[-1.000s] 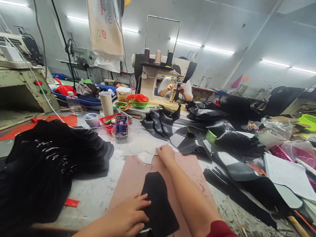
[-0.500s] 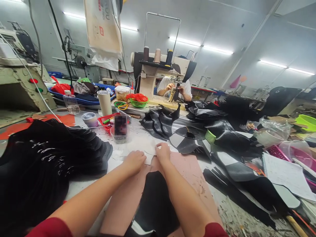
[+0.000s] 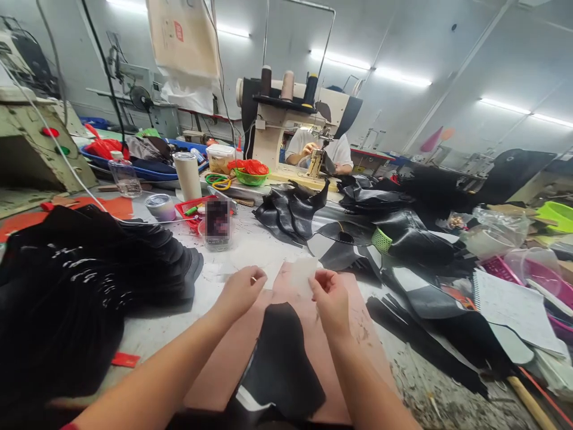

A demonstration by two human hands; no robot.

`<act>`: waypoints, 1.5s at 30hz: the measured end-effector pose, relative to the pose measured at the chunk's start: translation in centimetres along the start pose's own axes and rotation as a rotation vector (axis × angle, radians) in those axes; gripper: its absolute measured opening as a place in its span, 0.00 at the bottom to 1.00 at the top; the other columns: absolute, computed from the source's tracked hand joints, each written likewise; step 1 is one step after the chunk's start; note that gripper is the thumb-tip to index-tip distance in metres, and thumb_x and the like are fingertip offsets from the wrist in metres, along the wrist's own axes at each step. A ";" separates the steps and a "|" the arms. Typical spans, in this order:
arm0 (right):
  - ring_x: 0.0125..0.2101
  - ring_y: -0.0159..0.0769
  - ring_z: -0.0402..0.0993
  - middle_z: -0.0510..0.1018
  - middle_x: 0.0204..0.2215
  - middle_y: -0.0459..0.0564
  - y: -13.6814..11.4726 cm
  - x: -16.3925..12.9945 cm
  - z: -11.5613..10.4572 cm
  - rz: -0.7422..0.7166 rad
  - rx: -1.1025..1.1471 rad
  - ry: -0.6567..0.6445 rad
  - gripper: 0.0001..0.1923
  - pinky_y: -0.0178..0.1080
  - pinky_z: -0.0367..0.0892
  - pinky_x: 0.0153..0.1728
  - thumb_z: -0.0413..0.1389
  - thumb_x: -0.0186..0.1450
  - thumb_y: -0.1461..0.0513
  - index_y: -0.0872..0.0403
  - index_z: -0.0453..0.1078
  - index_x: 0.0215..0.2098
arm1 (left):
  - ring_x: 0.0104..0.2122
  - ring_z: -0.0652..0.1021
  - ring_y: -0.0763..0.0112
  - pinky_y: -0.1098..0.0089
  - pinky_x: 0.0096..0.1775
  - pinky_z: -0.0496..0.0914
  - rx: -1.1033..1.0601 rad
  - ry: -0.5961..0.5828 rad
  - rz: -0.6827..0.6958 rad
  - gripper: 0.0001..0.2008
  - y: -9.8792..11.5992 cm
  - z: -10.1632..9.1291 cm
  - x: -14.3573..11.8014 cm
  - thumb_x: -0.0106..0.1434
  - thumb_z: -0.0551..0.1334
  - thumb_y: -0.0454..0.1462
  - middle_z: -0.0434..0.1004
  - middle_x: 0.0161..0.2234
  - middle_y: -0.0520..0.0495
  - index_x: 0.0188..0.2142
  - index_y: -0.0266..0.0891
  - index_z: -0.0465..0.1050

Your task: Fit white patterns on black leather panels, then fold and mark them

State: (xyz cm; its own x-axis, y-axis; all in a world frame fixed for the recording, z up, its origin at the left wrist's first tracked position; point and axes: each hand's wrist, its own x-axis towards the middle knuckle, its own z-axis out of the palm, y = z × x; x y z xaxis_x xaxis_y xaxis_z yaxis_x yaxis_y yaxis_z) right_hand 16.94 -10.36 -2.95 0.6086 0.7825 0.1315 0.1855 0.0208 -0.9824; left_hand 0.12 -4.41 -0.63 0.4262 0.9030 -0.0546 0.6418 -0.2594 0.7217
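Observation:
My right hand pinches the edge of a thin, translucent whitish sheet, which stands raised above a pink board. To its left, my left hand has curled fingers with a small gap between thumb and forefinger; nothing shows in them. It is close to more pale translucent sheets, faint against the white tabletop. Between my forearms a black leather-like piece lies on the board, with a white strip along its near edge.
A tall stack of black pieces stands at left. Beyond my hands are a clear plastic box, a red basket and a cup. Black pieces and a notebook lie right. A co-worker sits behind a sewing machine.
My right hand has moved right and lifted a translucent sheet away from beside my left hand. The left hand has stayed nearly in place, and its fingers have curled.

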 end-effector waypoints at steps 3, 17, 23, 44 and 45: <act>0.26 0.31 0.69 0.73 0.25 0.45 -0.3 -4.0 -0.5 -0.251 -0.106 -0.158 0.04 0.33 0.64 0.26 0.55 0.55 0.61 0.53 0.68 0.30 | 0.32 0.76 0.67 0.69 0.32 0.69 -0.265 -0.126 -0.016 0.16 1.3 1.1 -2.6 0.56 0.55 0.43 0.77 0.34 0.44 0.38 0.35 0.71; 0.22 0.28 0.64 0.65 0.21 0.40 1.7 -5.6 -2.1 0.492 0.290 -0.390 0.18 0.27 0.59 0.17 0.62 0.44 0.56 0.52 0.60 0.28 | 0.29 0.74 0.71 0.73 0.29 0.65 -0.951 -0.233 -0.508 0.22 0.5 2.8 -6.5 0.46 0.64 0.42 0.76 0.34 0.46 0.40 0.35 0.69; 0.21 0.28 0.68 0.71 0.23 0.46 0.9 -6.0 -2.7 0.752 0.374 -0.572 0.21 0.27 0.58 0.17 0.60 0.47 0.50 0.56 0.64 0.31 | 0.35 0.72 0.67 0.67 0.41 0.65 -0.845 -0.232 -0.216 0.10 0.0 2.8 -7.1 0.50 0.63 0.43 0.73 0.29 0.50 0.27 0.39 0.73; 0.19 0.27 0.62 0.68 0.24 0.43 3.0 -5.6 -4.0 0.433 0.083 -0.391 0.18 0.30 0.59 0.16 0.59 0.49 0.60 0.52 0.68 0.39 | 0.19 0.71 0.75 0.75 0.21 0.62 -0.671 -0.134 -0.434 0.10 -1.5 4.6 -7.0 0.48 0.61 0.38 0.65 0.21 0.58 0.29 0.41 0.61; 0.20 0.29 0.64 0.69 0.25 0.43 3.2 -5.6 -4.1 0.384 0.040 -0.367 0.19 0.31 0.61 0.18 0.59 0.50 0.61 0.52 0.68 0.41 | 0.19 0.71 0.74 0.74 0.22 0.63 -0.589 -0.146 -0.387 0.08 -1.5 4.6 -6.9 0.49 0.60 0.38 0.66 0.21 0.58 0.28 0.41 0.60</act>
State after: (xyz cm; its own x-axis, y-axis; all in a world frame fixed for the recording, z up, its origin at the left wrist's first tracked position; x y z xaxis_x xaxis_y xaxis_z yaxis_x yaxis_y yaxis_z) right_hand 17.23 -17.25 -6.30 0.3157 0.9045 -0.2868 -0.0316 -0.2921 -0.9559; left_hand -0.85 -11.80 -4.48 0.3450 0.8273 -0.4433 0.3313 0.3346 0.8822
